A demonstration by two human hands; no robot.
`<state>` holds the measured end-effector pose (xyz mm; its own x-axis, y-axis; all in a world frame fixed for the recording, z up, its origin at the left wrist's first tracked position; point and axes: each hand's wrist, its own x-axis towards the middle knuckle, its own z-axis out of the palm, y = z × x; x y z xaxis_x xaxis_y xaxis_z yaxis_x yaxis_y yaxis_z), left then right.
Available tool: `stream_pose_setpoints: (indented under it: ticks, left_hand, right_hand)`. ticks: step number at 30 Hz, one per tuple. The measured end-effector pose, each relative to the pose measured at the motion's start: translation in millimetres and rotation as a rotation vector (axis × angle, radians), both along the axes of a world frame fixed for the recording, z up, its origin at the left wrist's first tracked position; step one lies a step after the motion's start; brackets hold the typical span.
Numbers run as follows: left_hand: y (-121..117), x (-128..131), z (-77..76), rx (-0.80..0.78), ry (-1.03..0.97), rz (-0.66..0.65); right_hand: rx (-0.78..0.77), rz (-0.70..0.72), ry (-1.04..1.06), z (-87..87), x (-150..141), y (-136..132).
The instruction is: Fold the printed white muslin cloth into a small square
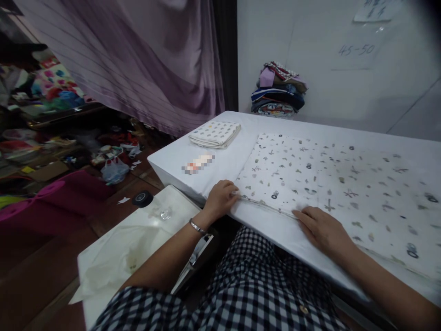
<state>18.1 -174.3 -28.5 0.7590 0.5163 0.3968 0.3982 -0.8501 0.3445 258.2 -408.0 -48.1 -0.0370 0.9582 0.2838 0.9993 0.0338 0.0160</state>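
Note:
A white printed cloth (330, 184) with small dark motifs lies spread flat on the white table (227, 161). My left hand (220, 197) is curled at the cloth's near left corner, fingers pinching its edge. My right hand (322, 230) rests palm down on the cloth's near edge, fingers pressed together toward the left. A thin clear strip, perhaps a ruler (265, 204), runs along that edge between both hands. A bracelet sits on my left wrist.
A folded patterned cloth (215, 133) lies at the table's far left. A stack of folded fabrics (279, 89) stands against the wall. A small white side table (138, 239) with a tape roll (142, 198) is at left. Clutter covers the floor.

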Motion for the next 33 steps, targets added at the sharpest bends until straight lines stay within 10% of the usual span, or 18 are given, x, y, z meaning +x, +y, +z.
stream_pose_setpoints:
  ticks: [4,33]
  left_hand:
    - [2,3,-5.2,0.107,0.114,-0.202]
    - [7,24,2.4,0.356,0.324,-0.416]
  right_hand:
    - [-0.012,-0.013,-0.002,3.6,-1,2]
    - [-0.132,-0.106,0.304,21.6,-5,1]
